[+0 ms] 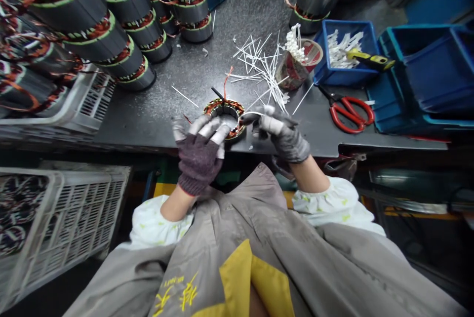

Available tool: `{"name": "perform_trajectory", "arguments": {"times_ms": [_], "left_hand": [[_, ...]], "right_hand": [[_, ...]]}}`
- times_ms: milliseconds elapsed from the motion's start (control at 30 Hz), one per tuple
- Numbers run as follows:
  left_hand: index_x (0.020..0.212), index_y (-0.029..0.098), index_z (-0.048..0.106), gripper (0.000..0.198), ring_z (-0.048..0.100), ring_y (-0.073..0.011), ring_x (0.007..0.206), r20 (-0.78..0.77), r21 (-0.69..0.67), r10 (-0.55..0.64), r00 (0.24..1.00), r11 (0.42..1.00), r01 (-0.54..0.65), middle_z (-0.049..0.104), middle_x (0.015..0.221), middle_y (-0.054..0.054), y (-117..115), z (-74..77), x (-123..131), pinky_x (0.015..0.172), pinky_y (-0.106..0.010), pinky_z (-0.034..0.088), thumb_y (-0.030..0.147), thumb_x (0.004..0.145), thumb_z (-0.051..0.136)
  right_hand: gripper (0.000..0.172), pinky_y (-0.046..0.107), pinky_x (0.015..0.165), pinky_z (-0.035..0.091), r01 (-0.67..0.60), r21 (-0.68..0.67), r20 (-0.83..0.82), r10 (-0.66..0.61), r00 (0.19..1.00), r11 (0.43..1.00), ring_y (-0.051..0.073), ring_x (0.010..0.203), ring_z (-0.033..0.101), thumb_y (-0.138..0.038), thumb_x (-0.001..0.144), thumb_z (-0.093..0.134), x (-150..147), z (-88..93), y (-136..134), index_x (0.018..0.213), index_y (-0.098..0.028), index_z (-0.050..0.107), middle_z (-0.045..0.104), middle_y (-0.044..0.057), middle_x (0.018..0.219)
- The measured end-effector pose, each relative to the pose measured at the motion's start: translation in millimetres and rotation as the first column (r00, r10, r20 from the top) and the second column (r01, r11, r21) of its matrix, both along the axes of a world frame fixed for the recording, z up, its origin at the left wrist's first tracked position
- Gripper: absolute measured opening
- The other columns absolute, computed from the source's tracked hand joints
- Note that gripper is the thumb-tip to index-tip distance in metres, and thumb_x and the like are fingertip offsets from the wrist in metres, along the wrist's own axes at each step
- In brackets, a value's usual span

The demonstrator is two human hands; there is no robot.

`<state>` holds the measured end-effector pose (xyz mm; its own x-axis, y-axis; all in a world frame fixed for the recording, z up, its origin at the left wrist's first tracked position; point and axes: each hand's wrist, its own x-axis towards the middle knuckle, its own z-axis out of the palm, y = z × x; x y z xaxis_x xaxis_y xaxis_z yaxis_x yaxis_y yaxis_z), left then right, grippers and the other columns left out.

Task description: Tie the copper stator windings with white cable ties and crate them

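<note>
The left grip (200, 156) clasps a wound motor stator (224, 104) near the bench (177, 127) front edge, while the right grip (281, 137) pinches a white cable tie (252, 115) just beside it.

Large yellow Chinese characters (181, 295) stand on the grey work jacket (225, 262) at the near edge of the view, with a smaller line of print just above them (too small to read). At far right, the yellow-and-black tool handle (366, 59) in the blue bin (346, 53) carries dark markings, and the cup (299, 66) beside that bin shows red print; neither can be read.
</note>
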<state>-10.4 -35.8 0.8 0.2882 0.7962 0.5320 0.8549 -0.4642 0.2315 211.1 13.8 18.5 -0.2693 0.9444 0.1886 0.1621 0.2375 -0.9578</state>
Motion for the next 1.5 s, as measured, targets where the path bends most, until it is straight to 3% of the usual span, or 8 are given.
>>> {"name": "perform_trajectory", "arguments": {"times_ms": [133, 267, 500, 633, 733, 800, 1133, 1500], "left_hand": [[0.122, 0.033, 0.076, 0.038, 0.065, -0.0349, 0.119, -0.109, -0.012, 0.034, 0.993, 0.999, -0.036, 0.077, 0.121, -0.009, 9, 7.4, -23, 0.108, -0.063, 0.040, 0.022, 0.087, 0.067], [0.099, 0.032, 0.077, 0.018, 0.065, -0.0356, 0.106, -0.241, -0.132, -0.088, 0.966, 0.990, 0.057, 0.076, 0.106, -0.008, 32, 18.6, -25, 0.092, -0.059, 0.045, 0.029, 0.088, 0.063], [0.102, 0.032, 0.074, 0.022, 0.063, -0.0349, 0.127, -0.173, -0.128, -0.312, 0.934, 0.948, 0.293, 0.077, 0.123, -0.004, 36, 31.0, -31, 0.117, -0.062, 0.039, 0.029, 0.083, 0.065], [0.115, 0.031, 0.072, 0.025, 0.066, -0.0289, 0.130, -0.076, -0.074, -0.439, 0.895, 0.898, 0.434, 0.077, 0.126, -0.004, 42, 21.1, -42, 0.120, -0.055, 0.042, 0.027, 0.095, 0.059], [0.118, 0.029, 0.073, 0.025, 0.070, -0.0281, 0.117, -0.095, -0.023, -0.403, 0.910, 0.915, 0.402, 0.079, 0.119, -0.005, 42, 6.2, -36, 0.107, -0.050, 0.049, 0.026, 0.098, 0.057], [0.117, 0.028, 0.074, 0.023, 0.070, -0.0307, 0.114, -0.129, 0.022, -0.289, 0.949, 0.955, 0.295, 0.079, 0.119, -0.008, 36, -1.7, -25, 0.100, -0.051, 0.048, 0.028, 0.098, 0.061], [0.122, 0.027, 0.071, 0.026, 0.071, -0.0285, 0.108, -0.125, 0.114, -0.179, 0.976, 0.975, 0.193, 0.078, 0.112, -0.008, 26, -10.7, 0, 0.119, -0.058, 0.043, 0.025, 0.097, 0.062], [0.123, 0.023, 0.071, 0.025, 0.070, -0.0289, 0.115, 0.008, 0.083, -0.151, 0.989, 0.985, 0.150, 0.078, 0.112, -0.010, 29, -16.6, 6, 0.116, -0.055, 0.048, 0.027, 0.099, 0.065]], "right_hand": [[0.035, 0.050, 0.116, 0.054, -0.124, 0.177, 0.174, 0.093, 0.980, 0.976, 0.030, 0.133, 0.064, -0.038, 0.096, 0.066, -3, -13.0, -8, 0.127, -0.024, 0.074, 0.066, 0.011, 0.142], [0.022, 0.054, 0.114, 0.053, -0.163, 0.118, 0.233, 0.132, 0.963, 0.980, 0.031, 0.124, 0.067, -0.035, 0.099, 0.059, -15, -23.5, 10, 0.101, -0.024, 0.077, 0.072, 0.009, 0.121], [0.033, 0.048, 0.112, 0.053, -0.363, 0.091, 0.079, 0.357, 0.931, 0.927, 0.026, 0.115, 0.068, -0.056, 0.093, 0.070, 10, -23.8, 44, 0.096, -0.024, 0.078, 0.074, 0.008, 0.123], [0.039, 0.044, 0.109, 0.056, 0.037, 0.205, -0.021, -0.034, 0.999, 0.978, 0.025, 0.114, 0.070, -0.060, 0.087, 0.077, 54, -36.0, 57, 0.099, -0.023, 0.077, 0.076, 0.008, 0.115], [0.029, 0.044, 0.100, 0.060, 0.535, 0.239, -0.084, -0.532, 0.843, 0.810, 0.023, 0.098, 0.072, -0.051, 0.093, 0.072, 89, -42.2, 81, 0.095, -0.022, 0.073, 0.075, 0.007, 0.099], [0.022, 0.047, 0.103, 0.060, 0.640, 0.284, -0.027, -0.661, 0.750, 0.714, 0.025, 0.104, 0.071, -0.042, 0.093, 0.072, 105, -41.3, 104, 0.102, -0.022, 0.073, 0.074, 0.009, 0.106], [0.017, 0.050, 0.110, 0.058, 0.521, 0.506, 0.138, -0.661, 0.738, 0.688, 0.028, 0.120, 0.066, -0.025, 0.092, 0.072, 120, -26.1, 146, 0.107, -0.023, 0.077, 0.069, 0.010, 0.122], [0.014, 0.042, 0.092, 0.063, 0.573, 0.280, -0.146, -0.556, 0.818, 0.770, 0.023, 0.090, 0.073, -0.034, 0.099, 0.066, 119, 1.6, 116, 0.100, -0.022, 0.075, 0.076, 0.006, 0.095]]}}
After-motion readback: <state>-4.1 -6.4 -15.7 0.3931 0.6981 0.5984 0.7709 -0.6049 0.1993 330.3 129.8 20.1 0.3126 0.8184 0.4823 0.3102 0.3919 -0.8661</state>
